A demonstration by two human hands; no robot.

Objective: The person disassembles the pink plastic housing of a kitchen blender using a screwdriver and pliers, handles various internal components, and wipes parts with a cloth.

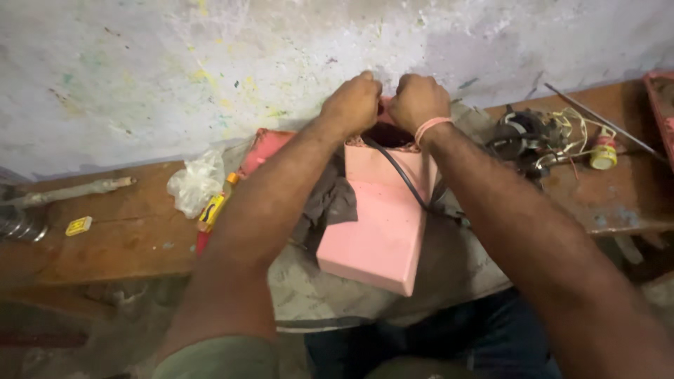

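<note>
Both hands, the left hand (353, 104) and right hand (417, 102), were clenched at the far open end of the pink casing (382, 210) propped on the tabletop (119, 238), and a hard tug could snag the black cable (400, 172) trailing out.

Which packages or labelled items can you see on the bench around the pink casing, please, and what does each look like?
Crumpled clear plastic bag: on the wooden bench, left of the left hand.
Small yellow flat packet: far left on the bench, rectangular.
Yellow-labelled tube: just right of the bag, slim, orange cap.
Small yellow-labelled bottle: right of the right hand, beside tangled wires.
</note>
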